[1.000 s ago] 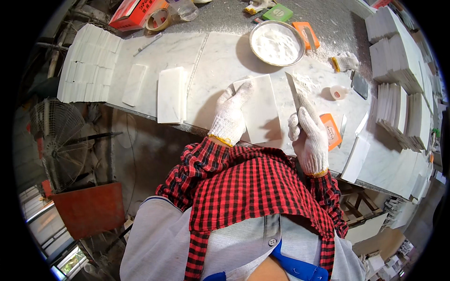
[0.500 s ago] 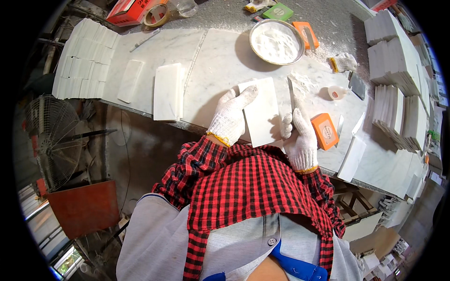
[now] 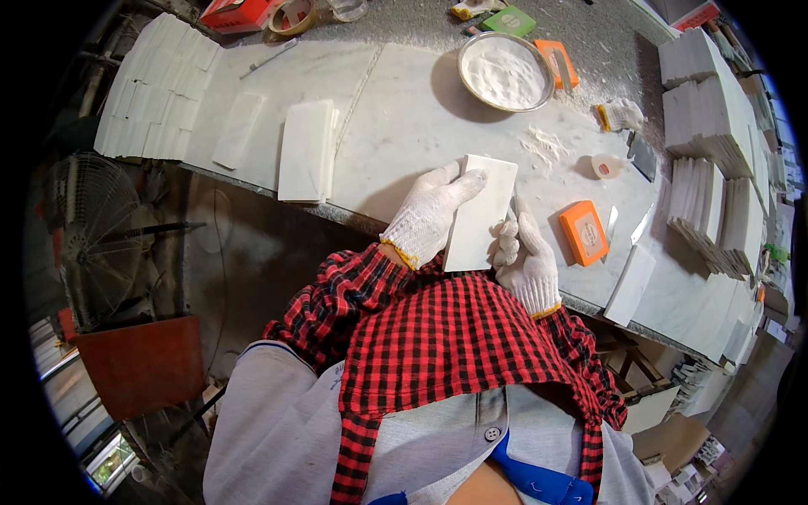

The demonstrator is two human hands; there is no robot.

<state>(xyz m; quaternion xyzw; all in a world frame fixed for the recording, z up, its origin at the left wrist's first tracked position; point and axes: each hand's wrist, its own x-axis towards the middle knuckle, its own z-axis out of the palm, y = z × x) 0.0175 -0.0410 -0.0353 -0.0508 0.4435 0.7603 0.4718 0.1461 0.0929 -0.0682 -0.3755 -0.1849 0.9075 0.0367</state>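
My left hand (image 3: pixel 433 206), in a white knit glove with a yellow cuff, grips a white rectangular tile (image 3: pixel 486 215). Its thumb lies on the tile's face and the tile stands tilted in front of my apron. Close against the tile's right edge is my right hand (image 3: pixel 528 261), gloved the same way, its fingers closed round a thin knife. The blade is seen almost edge-on beside the tile and mostly hidden. Beyond both hands sits a metal bowl (image 3: pixel 507 71) of white powder, with a loose powder patch (image 3: pixel 545 147) on the marble worktop (image 3: pixel 396 109).
Stacked white tiles (image 3: pixel 160 93) stand at the left, and more stacks (image 3: pixel 707 109) at the right. A short tile pile (image 3: pixel 305 151) lies near the front edge. Right of my hands are an orange box (image 3: pixel 583 233), a small cup (image 3: pixel 606 167) and a narrow white strip (image 3: pixel 629 286).
The tile has moved slightly right and turned more upright in my left hand. My right hand has brought the knife from over the worktop to the tile's right edge.
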